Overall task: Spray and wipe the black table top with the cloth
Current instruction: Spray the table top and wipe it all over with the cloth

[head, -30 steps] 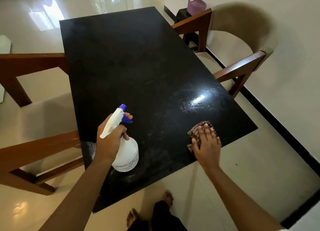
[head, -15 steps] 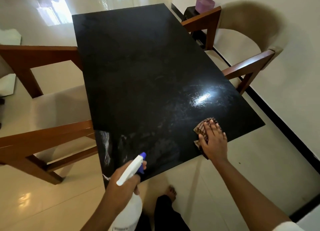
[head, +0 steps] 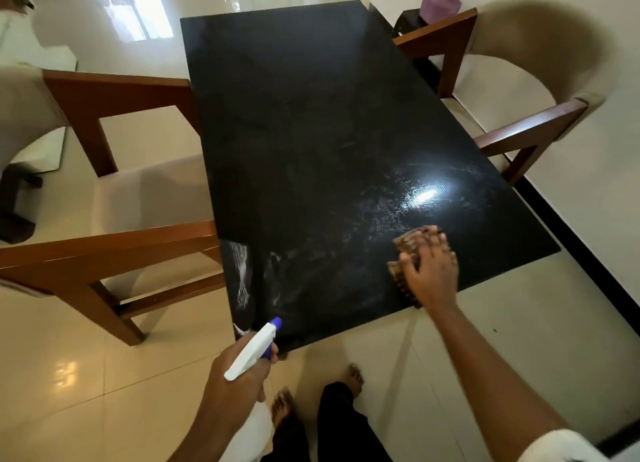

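Cloth-wiping at your right, sprayer in your left.
Your right hand [head: 429, 271] presses flat on the brown checked cloth [head: 401, 253] on the glossy black rectangular table top [head: 311, 132]; your left hand [head: 235, 375] grips the white blue-nozzled plastic spray bottle [head: 251, 352].

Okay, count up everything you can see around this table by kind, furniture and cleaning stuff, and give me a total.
Black table: 1
Wooden armchairs: 2
Spray bottle: 1
Cloth: 1
Purple tub: 1
Small dark stand: 1
Total: 7
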A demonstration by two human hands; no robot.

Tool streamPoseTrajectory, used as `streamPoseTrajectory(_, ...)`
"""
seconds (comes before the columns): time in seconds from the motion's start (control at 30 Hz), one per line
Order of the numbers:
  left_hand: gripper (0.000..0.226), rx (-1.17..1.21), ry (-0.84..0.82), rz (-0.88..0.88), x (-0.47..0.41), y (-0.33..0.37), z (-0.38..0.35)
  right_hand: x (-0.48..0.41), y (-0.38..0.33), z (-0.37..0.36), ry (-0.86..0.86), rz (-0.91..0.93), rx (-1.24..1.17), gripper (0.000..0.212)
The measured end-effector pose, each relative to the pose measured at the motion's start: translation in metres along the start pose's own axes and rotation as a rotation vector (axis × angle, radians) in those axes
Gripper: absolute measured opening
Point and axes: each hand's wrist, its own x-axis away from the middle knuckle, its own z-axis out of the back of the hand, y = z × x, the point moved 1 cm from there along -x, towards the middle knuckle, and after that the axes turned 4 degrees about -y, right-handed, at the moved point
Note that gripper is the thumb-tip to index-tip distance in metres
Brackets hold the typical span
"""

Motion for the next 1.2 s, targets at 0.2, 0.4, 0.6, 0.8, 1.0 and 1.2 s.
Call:
streamPoseTrajectory(0.2,0.032,0.018,0.065,-0.111,0.013,0.002,0.033,0.061,-0.121,-0.055,-0.146,0.503,0.118,0.065)
streamPoseTrajectory(0.4,0.027,0.013,0.188,-0.138,0.014,0.003,0.065,0.013,-0.089,-0.045,-0.060,0.381,0.160,0.063)
streamPoseTrajectory(0.6,0.035,0.101,0.268,-0.085,0.017,-0.006,0.083,0.001,-0.101,-0.042,-0.013,0.027,0.067,0.058)
streamPoseTrajectory(0.8,0.060,0.170,0.311,-0.051,0.019,-0.011,0.095,0.061,-0.180,-0.075,-0.209,0.597,0.069,0.061)
streamPoseTrajectory(1.0,0.050,0.211,0.310,-0.043,0.012,-0.015,0.103,0.018,-0.127,-0.061,-0.114,0.329,0.062,0.058)
streamPoseTrajectory(1.2,0.026,0.194,0.372,-0.081,-0.002,-0.025,0.115,0.000,-0.135,-0.051,-0.090,0.086,0.053,0.060)
